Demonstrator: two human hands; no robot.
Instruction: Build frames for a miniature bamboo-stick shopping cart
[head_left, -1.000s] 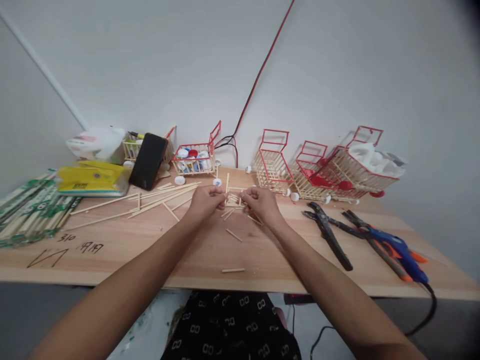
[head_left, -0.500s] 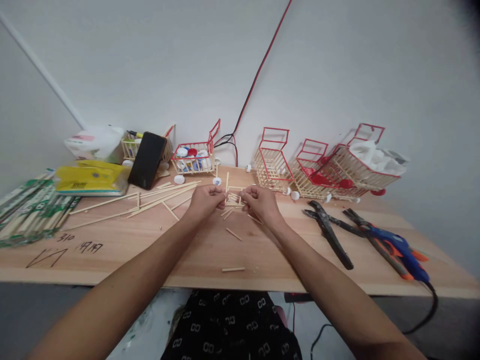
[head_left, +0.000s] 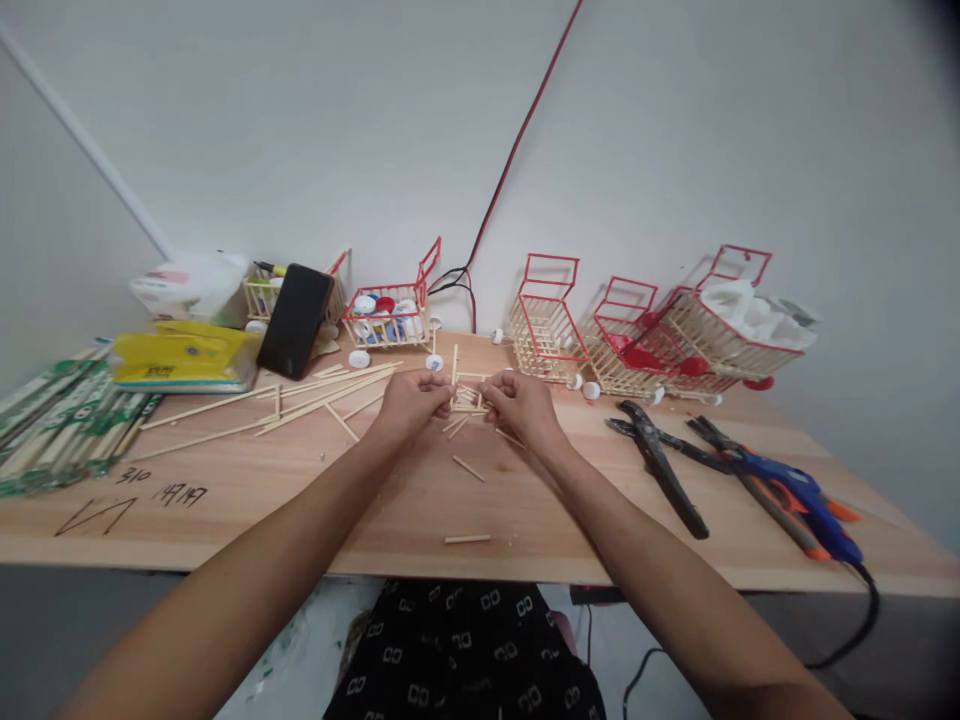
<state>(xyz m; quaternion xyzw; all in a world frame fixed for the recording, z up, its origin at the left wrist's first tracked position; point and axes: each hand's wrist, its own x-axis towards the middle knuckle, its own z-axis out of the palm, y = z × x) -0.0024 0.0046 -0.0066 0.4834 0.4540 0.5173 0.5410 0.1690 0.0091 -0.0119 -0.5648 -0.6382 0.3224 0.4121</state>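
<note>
One stick beside handwritten “310”

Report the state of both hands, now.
Left hand: closed, pinching an upright wooden stick.
Right hand: closed in a pinch; what it holds cannot be told.

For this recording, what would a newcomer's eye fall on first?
Probably the red-trimmed miniature stick carts along the wall at the back of the table. Next, in the middle, the left hand pinching an upright wooden stick, with the right hand close by. Then the blue corded tool at the table's right.
</note>
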